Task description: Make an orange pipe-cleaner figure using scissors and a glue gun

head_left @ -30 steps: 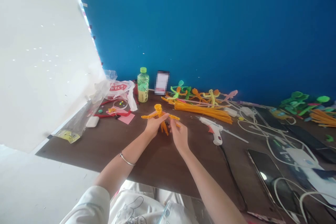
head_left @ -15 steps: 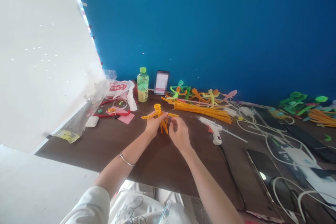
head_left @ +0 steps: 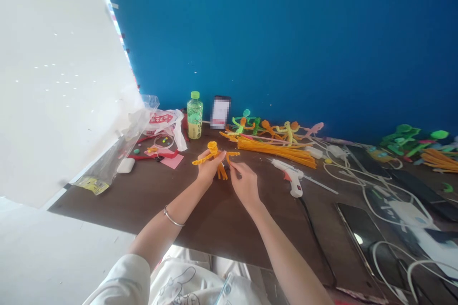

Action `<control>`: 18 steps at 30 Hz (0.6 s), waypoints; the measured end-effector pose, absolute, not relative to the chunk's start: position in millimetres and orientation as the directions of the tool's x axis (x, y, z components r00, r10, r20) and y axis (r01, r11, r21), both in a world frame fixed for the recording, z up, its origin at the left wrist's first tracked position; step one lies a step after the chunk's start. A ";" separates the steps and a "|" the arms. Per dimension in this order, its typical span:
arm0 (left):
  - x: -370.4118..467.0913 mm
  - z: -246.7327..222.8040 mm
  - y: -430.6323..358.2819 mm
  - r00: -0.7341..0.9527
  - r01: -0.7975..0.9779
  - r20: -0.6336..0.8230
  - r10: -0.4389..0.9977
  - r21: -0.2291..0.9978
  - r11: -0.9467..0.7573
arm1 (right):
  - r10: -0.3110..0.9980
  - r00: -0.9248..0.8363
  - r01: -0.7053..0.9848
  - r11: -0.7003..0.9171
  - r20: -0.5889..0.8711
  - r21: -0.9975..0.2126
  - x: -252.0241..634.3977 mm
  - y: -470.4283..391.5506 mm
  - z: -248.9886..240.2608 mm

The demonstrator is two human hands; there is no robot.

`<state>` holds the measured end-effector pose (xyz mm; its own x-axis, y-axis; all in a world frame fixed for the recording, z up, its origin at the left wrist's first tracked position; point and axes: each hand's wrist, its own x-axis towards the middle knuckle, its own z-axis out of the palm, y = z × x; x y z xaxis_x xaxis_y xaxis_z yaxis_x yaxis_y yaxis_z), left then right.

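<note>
An orange pipe-cleaner figure (head_left: 213,150) with a rounded head, arms and dangling strands is gripped around its body by my left hand (head_left: 206,169). That hand is closed, and its fingers partly hide the figure's middle. Just to the right, my right hand (head_left: 245,180) pinches the lower end of a bent orange strand by the figure's right side. The strand's upper part curls outward to the right. Whether this strand is joined to the body is hidden by my left thumb.
A glue gun (head_left: 291,174) lies to the right, near a bundle of orange pipe cleaners (head_left: 277,149). Several finished figures (head_left: 286,132) lie against the blue wall. A bottle (head_left: 194,116) stands behind my hands. Phones (head_left: 365,233) and white cables fill the right side.
My right fingers have closed on the orange strand, which is now bent downward toward them. The figure has tilted and shifted slightly left in my left hand.
</note>
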<state>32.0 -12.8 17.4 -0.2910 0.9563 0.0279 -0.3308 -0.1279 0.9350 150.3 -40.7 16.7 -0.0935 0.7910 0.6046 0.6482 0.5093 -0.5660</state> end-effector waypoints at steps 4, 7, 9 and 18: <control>30.0 20.1 -13.0 -0.288 -0.302 0.101 0.952 0.934 -0.190 | 0.712 -0.215 0.715 0.581 0.668 -0.390 156.4 -38.9 18.9; 28.3 21.2 -13.7 -0.273 -0.234 0.171 0.947 0.943 -0.238 | 0.670 -0.311 0.695 0.644 0.675 -0.319 161.9 -37.8 19.7; 27.4 21.6 -13.9 -0.261 -0.200 0.189 0.947 0.949 -0.245 | 0.644 -0.322 0.677 0.669 0.694 -0.307 166.2 -37.0 20.0; 29.7 19.6 -10.2 -0.071 -0.221 0.144 0.987 0.963 -0.157 | 0.660 -0.039 0.619 0.605 0.751 -0.500 171.6 -37.6 31.0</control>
